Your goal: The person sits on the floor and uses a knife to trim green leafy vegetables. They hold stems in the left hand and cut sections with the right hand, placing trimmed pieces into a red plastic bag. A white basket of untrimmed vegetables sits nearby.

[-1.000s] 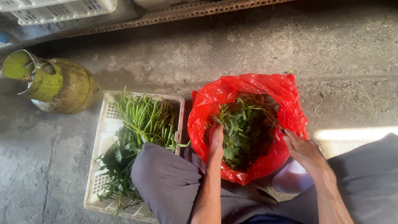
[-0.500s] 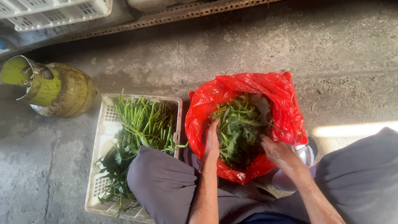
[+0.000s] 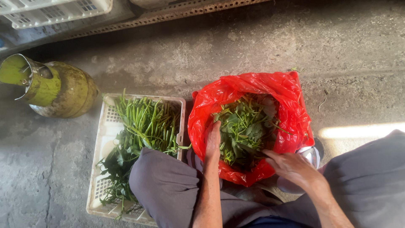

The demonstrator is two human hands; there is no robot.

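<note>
While both hands are kept at the red bag [image 3: 253, 90], the work looks to be partway through. The bag is set on the concrete floor [image 3: 346, 50] between the knees, its mouth open and well filled with loose leaves [image 3: 244, 126]. The left hand [image 3: 212, 141] is laid flat against the near left inner wall of the bag, fingers straight and together, touching the leaves; nothing is seen gripped in it. The right hand [image 3: 291, 166] is placed at the near right rim, fingers loosely spread and pointed into the leaves; whether anything is pinched beneath it cannot be told. To the left, just beside the bag, 1 white crate [image 3: 103, 139] is seen, holding long green stems [image 3: 147, 122] with leaves at their near ends, partly hidden by the left knee. By the look of it, many stems are left in the crate. A yellow-green gas cylinder [image 3: 63, 90] is stood at far left.
</note>
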